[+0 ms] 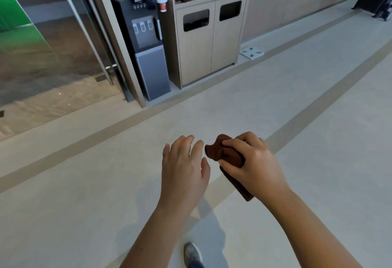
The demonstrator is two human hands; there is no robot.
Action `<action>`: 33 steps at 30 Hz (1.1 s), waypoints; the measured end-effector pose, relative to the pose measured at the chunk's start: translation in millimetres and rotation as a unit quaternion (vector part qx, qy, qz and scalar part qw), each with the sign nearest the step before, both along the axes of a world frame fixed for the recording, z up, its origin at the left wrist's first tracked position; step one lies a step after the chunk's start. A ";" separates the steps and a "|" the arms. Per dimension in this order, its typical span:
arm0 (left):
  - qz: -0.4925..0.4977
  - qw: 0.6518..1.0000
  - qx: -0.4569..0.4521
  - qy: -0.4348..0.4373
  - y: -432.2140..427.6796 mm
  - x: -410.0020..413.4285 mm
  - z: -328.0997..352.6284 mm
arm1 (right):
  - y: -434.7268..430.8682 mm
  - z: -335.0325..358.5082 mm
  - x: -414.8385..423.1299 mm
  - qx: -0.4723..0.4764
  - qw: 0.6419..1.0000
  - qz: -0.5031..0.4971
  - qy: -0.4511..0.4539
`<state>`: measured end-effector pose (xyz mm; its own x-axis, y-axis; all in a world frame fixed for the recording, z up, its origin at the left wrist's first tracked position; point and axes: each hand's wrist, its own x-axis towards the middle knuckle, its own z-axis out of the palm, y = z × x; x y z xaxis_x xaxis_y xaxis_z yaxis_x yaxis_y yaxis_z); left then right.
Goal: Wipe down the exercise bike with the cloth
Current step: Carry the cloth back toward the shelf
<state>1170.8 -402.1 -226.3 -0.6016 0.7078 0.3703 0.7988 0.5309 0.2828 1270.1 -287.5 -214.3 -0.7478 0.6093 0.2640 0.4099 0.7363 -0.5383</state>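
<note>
Item: cloth [222, 153], brown, soft, crumpled; lower centre of frame, bunched in the curled fingers of the right hand [252, 161], one folded end hanging below the palm. Left hand [182, 161]: flat, fingers spread, just beside the cloth, holding nothing. Exercise bike: not identifiable. Step, as judged: carrying; best to fold the cloth into a flat pad before wiping. Floor [84, 204]: smooth, pale, tan-striped

Just the one camera here, wide-angle, worn on my head, tipped forward and down. My left hand [182, 168] and right hand [254, 166] sit close under it. The floor [84, 183] fills most of the view, my shoe [192, 253] is at the bottom edge, and the cabinet [197, 55] stands well ahead.
</note>
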 end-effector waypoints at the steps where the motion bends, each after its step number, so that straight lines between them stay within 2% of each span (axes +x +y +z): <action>1: -0.002 1.000 0.005 0.005 16.0 -21.1 3.1 | 13.9 3.3 -19.3 0.002 1.000 0.001 0.003; 10: -0.028 1.000 -0.003 0.011 154.4 -156.5 1.6 | 156.4 5.6 -149.9 0.019 0.998 -0.045 0.026; 22: -0.013 0.997 0.041 0.060 414.9 -323.3 32.5 | 418.0 33.7 -329.5 0.053 0.996 -0.025 0.069; 33: 0.011 1.000 0.014 -0.003 558.5 -454.5 22.6 | 571.8 21.2 -455.9 0.035 0.998 -0.020 0.042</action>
